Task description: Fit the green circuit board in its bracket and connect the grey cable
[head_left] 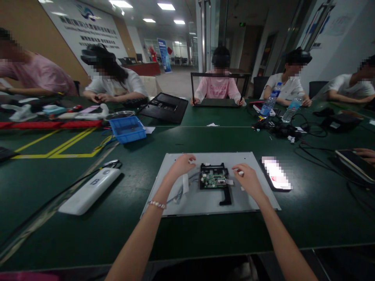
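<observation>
L hand [182, 165] & R hand [248, 178] flank circuit bd [213, 180] — fingers curled, part-open (both empty).

A bracelet [157, 204] of small round beads, whitish and pinkish with darker ones among them, circles the left wrist [159, 198] in one row. Both forearms [140, 242] are bare, slender and tapering towards slim-fingered hands [246, 177]; the right wrist [263, 201] is unadorned.
</observation>
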### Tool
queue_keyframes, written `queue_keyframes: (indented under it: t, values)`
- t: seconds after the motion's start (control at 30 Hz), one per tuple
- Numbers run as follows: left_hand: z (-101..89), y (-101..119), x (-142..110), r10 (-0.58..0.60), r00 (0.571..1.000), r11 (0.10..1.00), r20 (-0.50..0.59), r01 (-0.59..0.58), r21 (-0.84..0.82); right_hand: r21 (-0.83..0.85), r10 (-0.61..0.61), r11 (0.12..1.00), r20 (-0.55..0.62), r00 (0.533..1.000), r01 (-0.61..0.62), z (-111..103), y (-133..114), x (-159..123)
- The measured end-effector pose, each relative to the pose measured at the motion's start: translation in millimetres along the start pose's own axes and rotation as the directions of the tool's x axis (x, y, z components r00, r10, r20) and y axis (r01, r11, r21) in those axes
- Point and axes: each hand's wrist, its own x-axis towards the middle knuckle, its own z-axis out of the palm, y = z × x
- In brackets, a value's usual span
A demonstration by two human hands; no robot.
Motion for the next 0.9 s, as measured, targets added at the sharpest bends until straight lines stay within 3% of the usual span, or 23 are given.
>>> queue_keyframes:
  t: [0.17, 0.33, 0.43, 0.5, 0.57, 0.6, 0.7, 0.77, 0.9]
  values:
    - [-5.0, -26.3, -42.0, -0.061, 0.997, 0.998, 0.036, 0.061, 0.005, -0.012, -0.051, 0.999, -0.054, 0.997, 0.051, 3.7, -6.1, -3.0]
    - [2.4, -31.6, -57.4, -0.048, 0.997, 0.998, 0.060, 0.050, -0.041, 0.052, -0.072, 0.996, -0.064, 0.995, 0.076, 4.1, -19.2, -4.8]
    - [4.7, -29.0, -58.7, -0.045, 0.998, 0.996, 0.051, 0.049, -0.070, 0.289, -0.042, 0.955, -0.088, 0.995, 0.066, -7.1, -31.7, -9.1]
    - [4.0, -28.1, -60.2, -0.045, 0.998, 0.995, 0.041, 0.048, -0.090, 0.499, -0.014, 0.862, -0.151, 0.988, 0.089, -17.2, -43.2, -14.4]
    - [2.2, -28.8, -63.0, -0.035, 0.999, 0.990, 0.033, 0.040, -0.135, 0.566, -0.018, 0.815, -0.190, 0.982, 0.125, -23.1, -58.4, -20.2]
    - [1.4, -29.7, -64.6, -0.030, 0.999, 0.985, 0.028, 0.034, -0.171, 0.531, -0.048, 0.837, -0.167, 0.985, 0.131, -22.6, -67.4, -22.7]
    - [1.4, -33.5, -69.2, -0.051, 0.999, 0.968, -0.008, 0.048, -0.246, 0.270, -0.218, 0.943, 0.069, 0.974, 0.192, -4.3, -96.0, -27.6]
    - [3.9, -36.3, -71.3, -0.098, 0.994, 0.971, -0.051, 0.084, -0.225, 0.104, -0.327, 0.944, 0.195, 0.924, 0.312, 18.7, -111.8, -29.3]
    - [9.8, -37.9, -74.7, -0.149, 0.982, 0.976, -0.118, 0.127, -0.177, -0.064, -0.467, 0.845, 0.394, 0.791, 0.531, 64.7, -125.8, -33.7]
